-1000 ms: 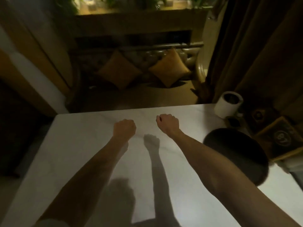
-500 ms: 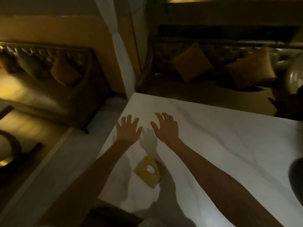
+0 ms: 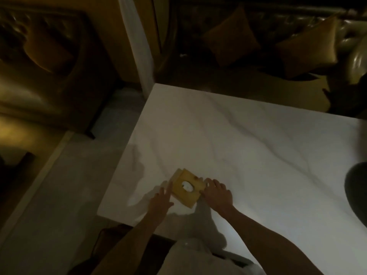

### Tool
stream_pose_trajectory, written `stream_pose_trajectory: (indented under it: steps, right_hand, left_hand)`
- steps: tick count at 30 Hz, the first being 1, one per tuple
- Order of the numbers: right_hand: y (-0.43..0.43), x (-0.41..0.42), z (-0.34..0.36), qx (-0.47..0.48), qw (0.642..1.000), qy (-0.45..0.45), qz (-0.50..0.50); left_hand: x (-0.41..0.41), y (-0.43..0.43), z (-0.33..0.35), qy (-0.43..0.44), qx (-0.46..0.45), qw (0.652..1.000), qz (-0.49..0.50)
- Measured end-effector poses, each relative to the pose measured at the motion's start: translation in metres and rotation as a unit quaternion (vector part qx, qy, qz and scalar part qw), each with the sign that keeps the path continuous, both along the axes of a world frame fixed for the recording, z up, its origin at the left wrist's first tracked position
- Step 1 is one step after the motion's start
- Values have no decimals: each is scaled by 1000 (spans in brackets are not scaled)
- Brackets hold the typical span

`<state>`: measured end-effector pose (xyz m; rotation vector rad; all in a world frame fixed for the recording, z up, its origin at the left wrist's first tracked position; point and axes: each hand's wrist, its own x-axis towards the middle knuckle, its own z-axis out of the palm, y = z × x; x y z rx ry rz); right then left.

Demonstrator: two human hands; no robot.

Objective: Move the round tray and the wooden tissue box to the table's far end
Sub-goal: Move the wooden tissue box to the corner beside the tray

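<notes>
The wooden tissue box (image 3: 185, 187), square and yellow with a white tissue in its oval slot, rests on the white marble table (image 3: 248, 139) near the near-left corner. My left hand (image 3: 161, 199) touches its left side with fingers stretched along the edge. My right hand (image 3: 216, 193) presses against its right side, fingers curled at the box's edge. The dark round tray (image 3: 356, 193) shows only partly at the right border of the frame, well apart from both hands.
A dark leather sofa with two orange cushions (image 3: 230, 34) stands beyond the table's far edge. Another sofa (image 3: 39, 62) is at the left, past a white column (image 3: 139, 42). A chair back (image 3: 111, 241) sits below the table's near-left corner.
The view has swung left and down from the tray side. My hands went from fists to open fingers, then dropped back onto both sides of the tissue box.
</notes>
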<state>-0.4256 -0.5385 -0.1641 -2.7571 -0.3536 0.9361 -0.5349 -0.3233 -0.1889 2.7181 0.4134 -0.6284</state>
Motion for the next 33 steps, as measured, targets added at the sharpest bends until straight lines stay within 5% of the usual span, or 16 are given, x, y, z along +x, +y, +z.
stream_pose_trajectory:
  steps: [3,9,13,15,22,30,33]
  right_hand:
    - [1,1,-6,-3,1000,17,0]
    - [11,4,-19,91,991,92,-42]
    - [34,11,-16,282,908,196,-240]
    - [42,14,-18,302,889,210,-273]
    - [19,13,-27,289,907,176,-253]
    - [-115,16,-8,360,842,159,-369]
    - [-187,12,4,366,846,102,-374]
  left_hand:
    - [5,6,1,30,1,999,29]
    - [32,12,1,52,-296,934,192]
    - [48,4,4,80,-364,878,300]
    - [54,-3,7,78,-365,872,317]
    - [76,-35,13,60,-239,924,294]
    - [128,-170,63,21,-240,956,169]
    - [135,-239,84,-80,-262,961,40]
